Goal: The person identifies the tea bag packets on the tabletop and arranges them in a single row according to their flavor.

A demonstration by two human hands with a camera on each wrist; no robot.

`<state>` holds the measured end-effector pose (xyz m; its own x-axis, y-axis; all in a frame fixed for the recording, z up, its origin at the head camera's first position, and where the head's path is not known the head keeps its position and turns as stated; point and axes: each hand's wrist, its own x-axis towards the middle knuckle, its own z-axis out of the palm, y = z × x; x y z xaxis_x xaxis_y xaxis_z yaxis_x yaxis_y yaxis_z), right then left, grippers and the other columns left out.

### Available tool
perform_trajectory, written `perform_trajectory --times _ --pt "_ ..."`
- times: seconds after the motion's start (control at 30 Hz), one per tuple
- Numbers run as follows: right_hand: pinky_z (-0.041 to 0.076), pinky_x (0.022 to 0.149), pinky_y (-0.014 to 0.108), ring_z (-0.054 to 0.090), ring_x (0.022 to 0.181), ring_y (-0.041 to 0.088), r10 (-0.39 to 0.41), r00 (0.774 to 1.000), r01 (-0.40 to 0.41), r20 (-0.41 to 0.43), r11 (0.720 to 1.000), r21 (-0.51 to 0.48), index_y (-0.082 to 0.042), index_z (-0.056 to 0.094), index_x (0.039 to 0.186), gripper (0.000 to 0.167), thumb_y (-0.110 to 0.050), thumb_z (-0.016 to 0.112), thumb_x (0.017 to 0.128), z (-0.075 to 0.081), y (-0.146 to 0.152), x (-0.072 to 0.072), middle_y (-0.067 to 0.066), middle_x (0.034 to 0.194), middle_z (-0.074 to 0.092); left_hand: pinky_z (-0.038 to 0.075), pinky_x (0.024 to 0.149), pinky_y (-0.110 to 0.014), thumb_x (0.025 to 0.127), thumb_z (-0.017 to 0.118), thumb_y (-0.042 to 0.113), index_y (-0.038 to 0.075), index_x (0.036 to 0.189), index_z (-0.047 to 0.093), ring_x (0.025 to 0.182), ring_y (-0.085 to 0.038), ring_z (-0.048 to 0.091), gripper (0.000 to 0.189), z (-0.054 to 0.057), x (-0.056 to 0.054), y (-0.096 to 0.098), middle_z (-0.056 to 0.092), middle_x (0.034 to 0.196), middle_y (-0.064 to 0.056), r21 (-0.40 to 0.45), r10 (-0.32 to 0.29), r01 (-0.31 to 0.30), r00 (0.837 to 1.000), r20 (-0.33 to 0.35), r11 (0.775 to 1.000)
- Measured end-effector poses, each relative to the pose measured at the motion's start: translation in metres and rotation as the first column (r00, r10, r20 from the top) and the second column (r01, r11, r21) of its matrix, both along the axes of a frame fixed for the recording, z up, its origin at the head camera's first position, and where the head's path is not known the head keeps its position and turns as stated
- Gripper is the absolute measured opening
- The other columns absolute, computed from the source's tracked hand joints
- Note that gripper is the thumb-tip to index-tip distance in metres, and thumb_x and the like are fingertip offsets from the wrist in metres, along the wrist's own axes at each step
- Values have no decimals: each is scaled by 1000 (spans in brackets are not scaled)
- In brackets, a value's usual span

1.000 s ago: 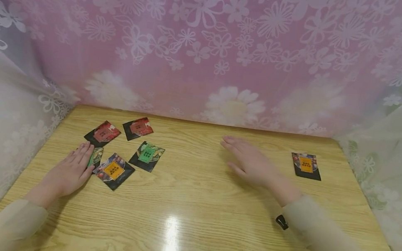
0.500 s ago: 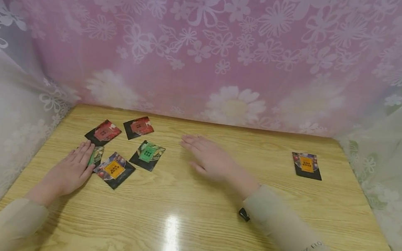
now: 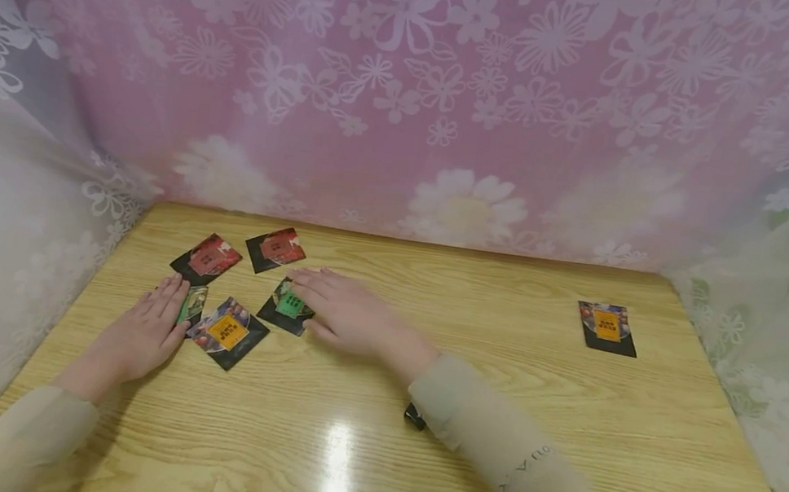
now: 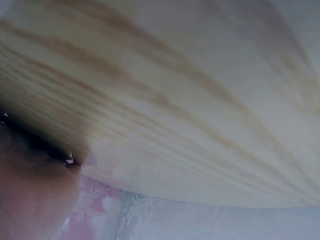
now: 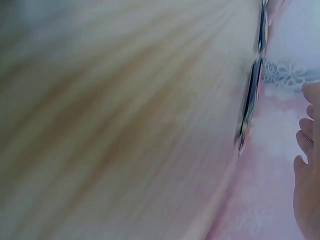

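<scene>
A person sits at a light wooden table (image 3: 462,418) hung round with pink and white flowered curtains (image 3: 413,92). Both arms wear beige sleeves.

The right hand (image 3: 342,315) reaches across towards the far left corner of the table, fingers straight and close together, palm down. Its fingertips lie over the right part of a dark packet with a green label (image 3: 286,305); whether they press on it or hover just above cannot be told. This green-label packet sits in a loose cluster of packets near the far left corner.

The left hand (image 3: 144,328) lies flat on the table by the left edge, fingers straight and together, holding nothing. Its fingertips rest on a small green packet (image 3: 192,305), mostly hidden beneath them.

Just beside that, touching or slightly overlapping it, lies a dark packet with an orange label (image 3: 226,331). Farther back are two red-label packets (image 3: 206,258) (image 3: 277,249), side by side and apart, closest to the far edge.

Well apart from the cluster, near the far right corner, a lone orange-label packet (image 3: 607,327) lies flat.

A small black object (image 3: 414,417) shows at the right wrist (probably the wrist camera's mount).

The wrist views are blurred: wood grain, curtain, and in the right wrist view some packets edge-on.
</scene>
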<state>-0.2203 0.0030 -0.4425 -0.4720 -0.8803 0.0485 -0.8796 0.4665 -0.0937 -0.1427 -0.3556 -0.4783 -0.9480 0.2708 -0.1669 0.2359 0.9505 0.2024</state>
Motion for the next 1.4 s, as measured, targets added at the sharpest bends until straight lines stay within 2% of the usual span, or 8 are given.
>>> perform_trajectory --times 0.13,0.27,0.57,0.67,0.93,1.27,1.4 --pt "10 138 36 19 167 22 17 1000 -18 21 999 30 -12 23 171 66 -36 45 114 1 -23 3 6 179 21 18 129 -71 116 35 33 -11 166 7 162 -54 9 72 0 -1 -1 6 173 -36 -14 -10 10 1000 -3 1000" --pt "12 139 37 20 167 21 41 999 -42 19 997 58 -13 23 171 66 -36 46 114 0 -45 8 6 179 21 19 129 -71 116 35 33 -12 166 8 161 -54 11 72 -2 1 -1 8 173 -37 -21 -17 17 1000 -14 1000" --pt "11 138 31 20 167 16 86 996 -79 -39 986 148 -17 25 171 63 -41 42 115 -12 -82 17 1 179 24 24 127 -72 116 39 31 -13 165 14 160 -55 17 71 -3 4 2 13 171 -38 -30 -18 16 998 -58 999" --pt "12 138 32 20 166 15 86 994 -74 -60 982 176 -18 26 171 63 -42 43 115 -15 -88 20 0 178 25 25 127 -72 115 39 31 -13 165 15 159 -55 18 71 -4 4 3 14 171 -38 -36 -16 14 998 -64 999" --pt "15 138 32 17 167 13 75 996 -59 -51 962 266 -24 19 172 65 -41 44 115 -22 -98 27 -5 179 20 26 127 -71 115 40 30 -13 165 13 160 -55 18 71 -6 4 0 15 171 -38 -30 -9 7 998 -70 1000" --pt "15 137 27 17 166 11 132 986 -92 -102 941 327 -22 24 171 56 -34 36 117 -13 -99 33 -6 179 19 25 127 -71 114 44 29 -13 164 17 159 -55 22 71 -6 4 1 17 171 -37 -15 0 -2 995 -95 1000" --pt "14 136 25 18 166 10 152 986 -121 -68 936 331 -23 25 171 53 -27 33 118 -11 -100 38 -7 179 20 26 127 -70 115 41 30 -13 165 14 159 -55 20 71 -5 3 0 16 171 -37 -36 -6 3 996 -84 999"
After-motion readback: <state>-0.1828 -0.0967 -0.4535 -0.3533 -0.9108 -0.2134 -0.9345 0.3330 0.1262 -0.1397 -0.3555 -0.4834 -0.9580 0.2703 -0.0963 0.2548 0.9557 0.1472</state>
